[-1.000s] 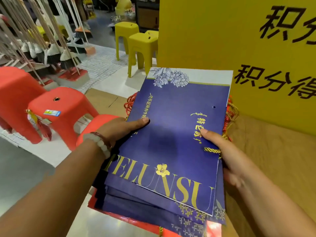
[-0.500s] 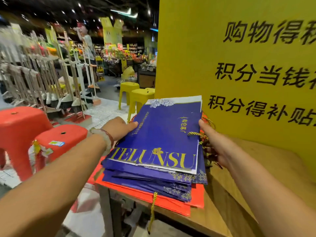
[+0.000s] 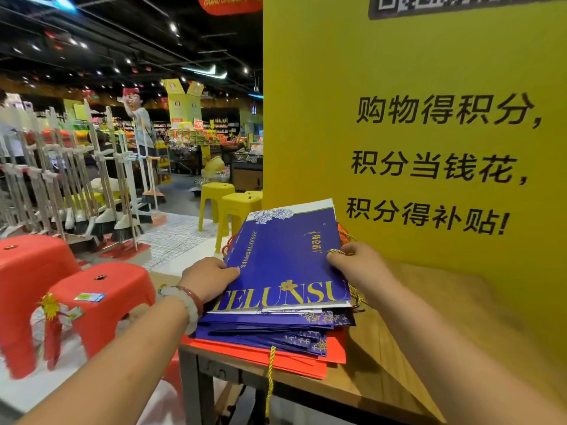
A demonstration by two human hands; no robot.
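A stack of flat blue paper gift bags (image 3: 282, 262) with gold lettering lies on a wooden table (image 3: 414, 348), on top of flat red bags (image 3: 276, 357). My left hand (image 3: 208, 276) grips the stack's left edge, thumb on the top bag. My right hand (image 3: 357, 263) holds the right edge, its fingers curled over the bags by a gold cord handle (image 3: 336, 252). A gold cord (image 3: 270, 378) hangs off the table's front edge.
A tall yellow sign board (image 3: 429, 148) stands right behind the table. Red plastic stools (image 3: 98, 302) stand at the left, yellow stools (image 3: 233, 207) beyond the stack. A rack of brooms and mops (image 3: 61, 185) fills the left. A person (image 3: 141, 124) stands far back in the shop aisle.
The stack has gone from held up near me to lying flat on the table. Both hands stay at its side edges. My view has lifted, showing more of the shop and sign.
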